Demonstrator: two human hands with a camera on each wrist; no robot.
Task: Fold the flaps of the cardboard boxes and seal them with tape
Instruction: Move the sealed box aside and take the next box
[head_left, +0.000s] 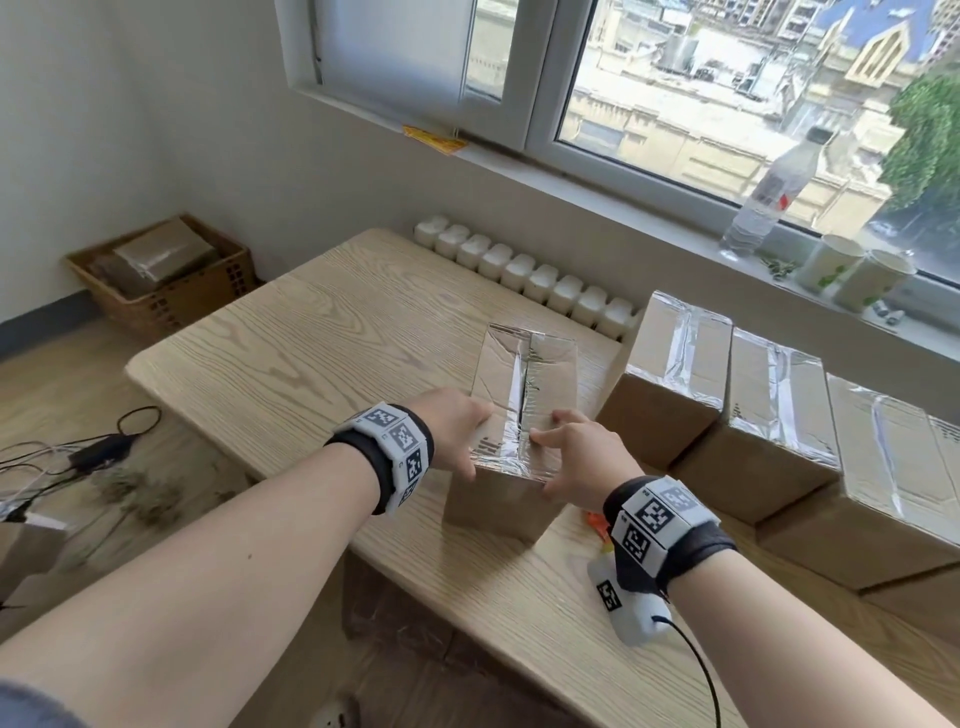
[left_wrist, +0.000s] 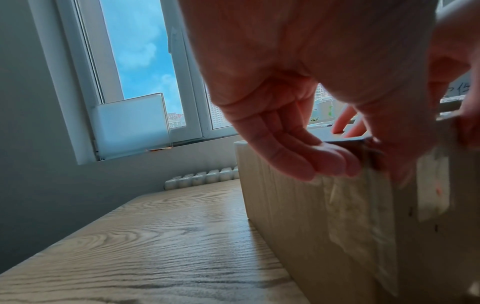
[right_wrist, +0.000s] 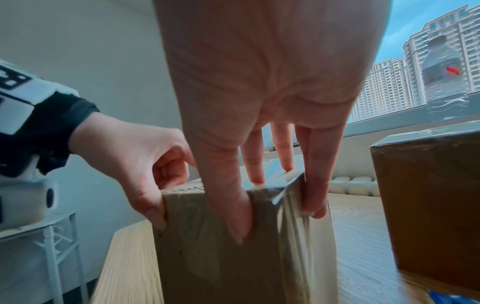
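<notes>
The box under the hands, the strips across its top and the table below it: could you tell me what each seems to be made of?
The box looks like matte brown corrugated cardboard, with fluted ridges showing along its top edge in the right wrist view. The strips appear to be clear glossy plastic tape, since they glare and wrinkle. The table shows pale oak-like grain with a smooth satin finish; whether it is solid wood or laminate cannot be told.

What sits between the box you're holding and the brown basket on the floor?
Only bare wooden tabletop, then floor, lies between the held cardboard box and the basket. The head view shows this.
</notes>
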